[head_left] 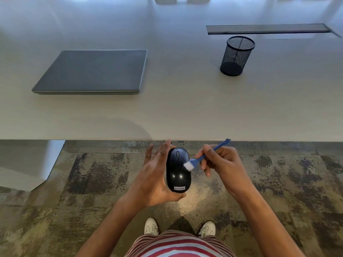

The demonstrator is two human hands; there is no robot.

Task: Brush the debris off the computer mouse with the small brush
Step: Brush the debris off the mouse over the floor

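1. striped shirt, red and white, at the bottom edge of the view, nearest the camera.
2. two white shoes, standing on mottled grey and tan carpet, just beyond the shirt.
3. left hand, palm turned inward, fingers loosely spread and extended; cradles the computer mouse along its left side, thumb curled under the near end.
4. computer mouse, glossy black, small logo label at the near end, scroll wheel at the far end; held in the air over the carpet, just short of the table edge, top face up.
5. right hand, closed around the brush handle in a pinch grip, fingers curled.
6. small brush, blue handle, white bristles; handle angled up and away to the right, bristles touching the right side of the mouse's top near the middle.
7. table, pale, wide, beyond the hands.
8. laptop, grey, lid shut, lying flat on the table's left part.
9. mesh pen cup, black, upright, on the table's right part, well apart from the laptop.
10. dark slot, long and narrow, set in the tabletop behind the cup.
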